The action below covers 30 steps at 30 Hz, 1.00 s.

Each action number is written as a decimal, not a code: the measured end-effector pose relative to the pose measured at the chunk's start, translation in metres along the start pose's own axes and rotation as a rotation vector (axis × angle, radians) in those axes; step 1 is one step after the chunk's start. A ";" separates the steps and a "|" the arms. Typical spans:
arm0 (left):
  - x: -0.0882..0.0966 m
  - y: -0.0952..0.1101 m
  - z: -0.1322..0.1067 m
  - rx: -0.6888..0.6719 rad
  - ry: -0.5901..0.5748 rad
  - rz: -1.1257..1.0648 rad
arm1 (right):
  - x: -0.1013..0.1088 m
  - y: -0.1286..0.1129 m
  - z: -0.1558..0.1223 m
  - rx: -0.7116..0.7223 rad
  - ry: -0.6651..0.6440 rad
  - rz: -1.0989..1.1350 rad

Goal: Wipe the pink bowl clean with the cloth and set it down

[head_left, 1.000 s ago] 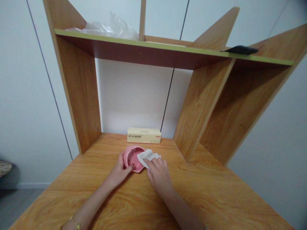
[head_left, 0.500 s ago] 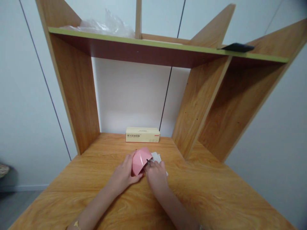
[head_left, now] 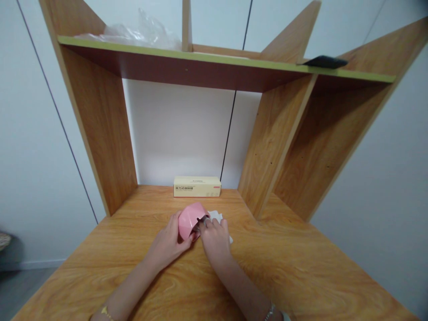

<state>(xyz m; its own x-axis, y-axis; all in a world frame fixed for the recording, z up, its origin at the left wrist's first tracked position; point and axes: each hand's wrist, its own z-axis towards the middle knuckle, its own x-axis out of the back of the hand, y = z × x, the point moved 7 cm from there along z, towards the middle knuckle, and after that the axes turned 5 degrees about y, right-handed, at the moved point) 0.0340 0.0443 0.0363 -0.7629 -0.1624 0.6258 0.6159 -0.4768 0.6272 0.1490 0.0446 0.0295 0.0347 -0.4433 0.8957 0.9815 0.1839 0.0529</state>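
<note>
Clamping a tilted pink bowl (head_left: 187,218), left hand (head_left: 169,243) meets right hand (head_left: 216,238) pinching a white cloth (head_left: 216,217).

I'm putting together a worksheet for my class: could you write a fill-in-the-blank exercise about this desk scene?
1. The left hand holds a ____ bowl tilted on the desk.
2. The right hand holds a ____ wipe against the bowl.
3. A long box lies ____ the bowl.
4. A clear ____ bag lies on the shelf above.
Missing words: pink; white; behind; plastic.
</note>
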 end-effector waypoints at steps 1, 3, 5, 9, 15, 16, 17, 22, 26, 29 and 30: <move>0.000 0.001 0.000 0.004 0.003 0.007 | 0.000 -0.002 -0.001 0.011 0.010 0.016; 0.001 0.001 -0.001 0.014 -0.001 0.015 | -0.001 -0.004 -0.002 0.026 0.024 0.082; 0.001 0.000 0.000 0.023 -0.003 0.005 | -0.001 -0.005 -0.003 0.031 0.032 0.143; 0.001 -0.005 0.002 0.032 0.014 -0.061 | 0.000 -0.006 -0.007 0.049 0.038 0.229; -0.003 -0.019 0.004 0.077 0.033 -0.165 | 0.005 -0.006 -0.012 0.043 0.045 0.286; -0.004 -0.020 0.004 0.080 0.037 -0.174 | 0.006 -0.006 -0.013 0.032 0.048 0.298; -0.004 -0.021 0.004 0.087 0.039 -0.180 | 0.007 -0.005 -0.013 0.016 0.054 0.311; -0.002 -0.022 0.004 0.133 0.048 -0.199 | 0.013 0.012 -0.010 -0.130 0.189 0.324; 0.000 -0.021 0.003 0.151 0.047 -0.200 | 0.012 0.032 -0.011 -0.279 0.214 0.189; 0.000 -0.017 0.002 0.139 0.049 -0.202 | 0.003 0.039 -0.012 -0.320 0.116 0.149; 0.000 -0.015 0.002 0.129 0.047 -0.198 | 0.000 0.039 -0.012 -0.323 0.084 0.149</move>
<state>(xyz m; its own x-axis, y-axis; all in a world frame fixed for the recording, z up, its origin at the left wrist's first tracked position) 0.0252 0.0534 0.0277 -0.8777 -0.1187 0.4642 0.4712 -0.3899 0.7912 0.1894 0.0413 0.0262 0.1840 -0.5059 0.8428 0.9728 -0.0287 -0.2297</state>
